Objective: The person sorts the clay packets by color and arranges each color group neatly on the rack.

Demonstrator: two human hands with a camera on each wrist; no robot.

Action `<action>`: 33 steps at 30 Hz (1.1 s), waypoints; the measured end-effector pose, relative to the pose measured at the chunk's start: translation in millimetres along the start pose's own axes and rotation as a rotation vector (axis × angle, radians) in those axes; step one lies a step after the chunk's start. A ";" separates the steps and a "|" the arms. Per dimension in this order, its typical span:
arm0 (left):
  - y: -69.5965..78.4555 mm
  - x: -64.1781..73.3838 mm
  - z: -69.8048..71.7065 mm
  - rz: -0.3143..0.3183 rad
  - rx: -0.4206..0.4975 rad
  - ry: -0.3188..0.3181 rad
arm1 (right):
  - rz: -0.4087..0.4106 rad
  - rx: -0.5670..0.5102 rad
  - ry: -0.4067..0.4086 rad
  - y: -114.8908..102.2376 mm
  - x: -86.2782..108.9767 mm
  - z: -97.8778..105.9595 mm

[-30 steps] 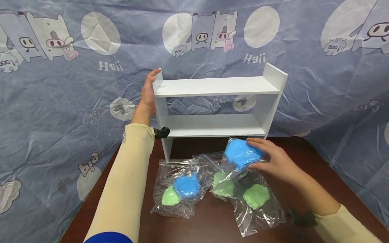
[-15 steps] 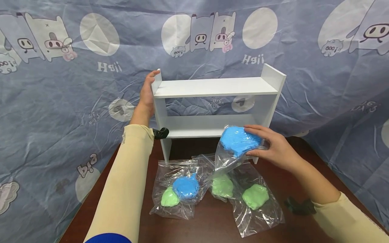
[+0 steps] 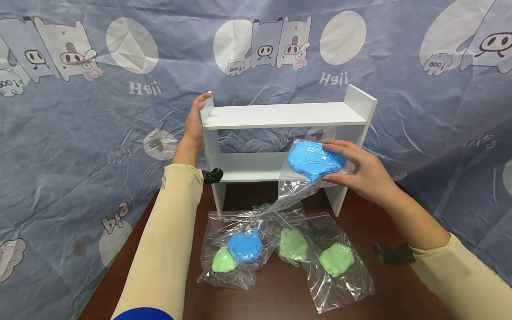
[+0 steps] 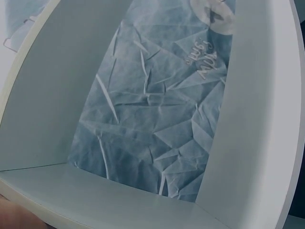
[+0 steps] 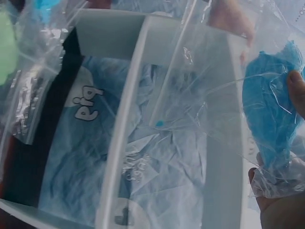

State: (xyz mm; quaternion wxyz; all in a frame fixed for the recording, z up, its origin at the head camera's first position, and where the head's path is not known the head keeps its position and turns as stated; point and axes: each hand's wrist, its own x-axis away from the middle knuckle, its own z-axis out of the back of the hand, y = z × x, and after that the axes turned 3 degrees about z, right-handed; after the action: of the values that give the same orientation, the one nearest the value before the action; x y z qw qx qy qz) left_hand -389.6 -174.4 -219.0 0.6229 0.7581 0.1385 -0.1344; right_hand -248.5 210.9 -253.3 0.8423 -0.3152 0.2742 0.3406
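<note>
My right hand [image 3: 366,173] pinches a clear zip bag with a blue lump of clay [image 3: 314,160], thumb below and fingers above. The bag hangs in front of the lower board of a white shelf [image 3: 276,115]. In the right wrist view the blue clay [image 5: 271,105] shows through the plastic at the right. My left hand [image 3: 194,122] grips the upper left side panel, fingertips bent over its edge. Only a blurred bit of the left hand [image 4: 19,217] shows in the left wrist view, beside the shelf panel [image 4: 114,205].
On the dark brown table [image 3: 280,298] lie several clear bags. One holds blue clay [image 3: 245,246] with light green clay [image 3: 224,260] beside it; others hold green clay [image 3: 293,244] and green clay [image 3: 337,260]. A patterned blue-grey cloth [image 3: 92,133] hangs behind the shelf.
My right hand has lifted the bag with the blue clay up from above the table to the shelf's lower opening. The left hand has stayed on the side panel.
</note>
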 end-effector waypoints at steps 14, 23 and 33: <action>3.8 -0.5 -0.5 0.051 0.004 0.004 | -0.042 -0.091 0.067 -9.0 -55.4 1.4; 2.0 3.1 1.9 0.056 -0.045 0.003 | -0.096 -0.041 0.032 -6.1 -81.6 -17.9; 1.0 0.5 -0.7 0.041 -0.019 0.013 | -0.177 -0.010 -0.009 5.3 -107.7 -31.9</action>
State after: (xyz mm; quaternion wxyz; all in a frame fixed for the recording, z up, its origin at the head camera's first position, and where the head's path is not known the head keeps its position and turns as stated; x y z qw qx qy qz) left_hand -388.7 -173.9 -218.1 0.6318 0.7557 0.1281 -0.1155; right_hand -326.9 147.8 -203.1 0.8687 -0.3407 0.2398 0.2678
